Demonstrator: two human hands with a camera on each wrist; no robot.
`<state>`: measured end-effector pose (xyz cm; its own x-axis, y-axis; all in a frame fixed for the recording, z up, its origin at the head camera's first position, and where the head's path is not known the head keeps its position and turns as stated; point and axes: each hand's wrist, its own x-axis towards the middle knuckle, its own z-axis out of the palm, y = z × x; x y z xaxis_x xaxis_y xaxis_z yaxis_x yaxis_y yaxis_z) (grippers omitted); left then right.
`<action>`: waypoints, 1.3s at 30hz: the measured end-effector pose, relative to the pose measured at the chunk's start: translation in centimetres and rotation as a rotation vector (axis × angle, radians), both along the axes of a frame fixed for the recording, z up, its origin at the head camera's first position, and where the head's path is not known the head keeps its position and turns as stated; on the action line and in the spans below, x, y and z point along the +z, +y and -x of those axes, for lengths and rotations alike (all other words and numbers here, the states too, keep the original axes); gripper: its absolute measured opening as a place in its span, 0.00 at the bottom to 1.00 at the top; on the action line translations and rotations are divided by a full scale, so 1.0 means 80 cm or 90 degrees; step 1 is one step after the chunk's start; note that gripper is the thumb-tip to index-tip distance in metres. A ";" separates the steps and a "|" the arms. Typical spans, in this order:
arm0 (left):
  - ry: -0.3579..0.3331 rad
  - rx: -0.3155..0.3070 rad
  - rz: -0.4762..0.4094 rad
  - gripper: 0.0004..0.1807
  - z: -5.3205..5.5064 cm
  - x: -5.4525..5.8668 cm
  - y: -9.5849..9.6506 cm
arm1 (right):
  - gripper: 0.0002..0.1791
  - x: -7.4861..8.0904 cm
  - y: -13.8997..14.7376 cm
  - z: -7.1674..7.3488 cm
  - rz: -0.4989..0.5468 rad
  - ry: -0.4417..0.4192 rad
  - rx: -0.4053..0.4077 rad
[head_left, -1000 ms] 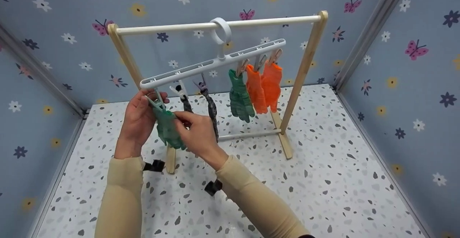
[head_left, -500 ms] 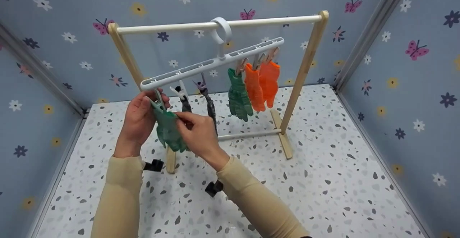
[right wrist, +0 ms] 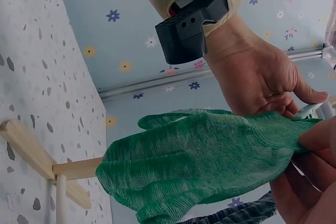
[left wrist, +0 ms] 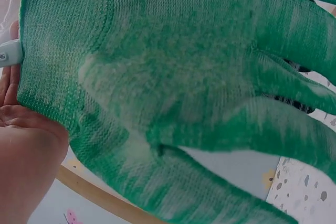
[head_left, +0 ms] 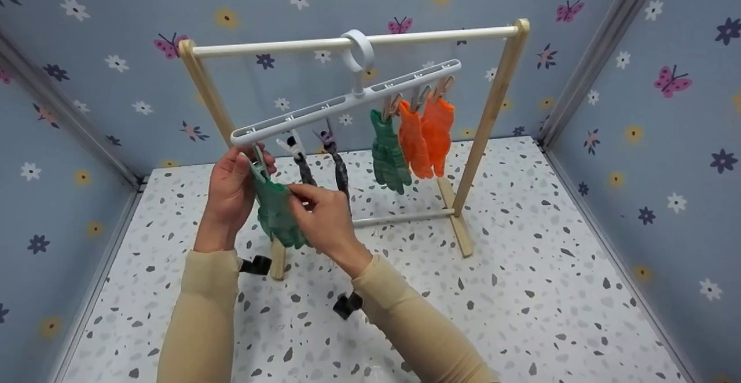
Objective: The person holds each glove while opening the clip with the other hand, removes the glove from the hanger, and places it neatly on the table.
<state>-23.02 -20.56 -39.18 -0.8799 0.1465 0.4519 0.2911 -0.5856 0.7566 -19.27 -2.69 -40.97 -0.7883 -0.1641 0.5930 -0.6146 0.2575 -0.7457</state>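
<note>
At the low left end of a white clip hanger, my left hand pinches a pale green clothespin. The pin meets the cuff of a green knit glove, which hangs fingers down. My right hand pinches the other side of that cuff between thumb and fingers. In the left wrist view the glove fills most of the picture, and only an edge of the clothespin shows. The right wrist view has the glove stretched lengthwise; the pin's tips are hidden behind the cuff.
The hanger hooks over a wooden rack's white rod and tilts down leftward. Another green glove and orange gloves hang at its right; dark gloves hang near my right hand. Patterned walls enclose the speckled table.
Both hands stay at the glove's cuff. The glove's cuff and the clothespin have shifted slightly, and the gloves on the right have swayed a little.
</note>
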 end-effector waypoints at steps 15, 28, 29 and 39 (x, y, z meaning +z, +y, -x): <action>0.006 0.010 0.022 0.21 -0.002 -0.005 -0.002 | 0.10 -0.015 0.013 -0.001 -0.032 -0.048 -0.010; 0.028 -0.039 -0.028 0.23 -0.002 -0.001 -0.007 | 0.10 -0.024 0.033 -0.007 -0.003 -0.046 -0.009; 0.028 -0.039 -0.027 0.23 -0.003 -0.001 -0.008 | 0.09 -0.026 0.034 -0.008 0.002 -0.048 -0.009; 0.011 0.017 0.025 0.23 -0.005 -0.001 -0.005 | 0.08 -0.044 0.055 -0.021 0.035 -0.061 -0.034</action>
<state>-22.62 -20.95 -39.24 -0.8755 0.1408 0.4622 0.3200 -0.5478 0.7730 -17.60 1.70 -44.48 -0.8488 -0.0898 0.5210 -0.5259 0.2441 -0.8148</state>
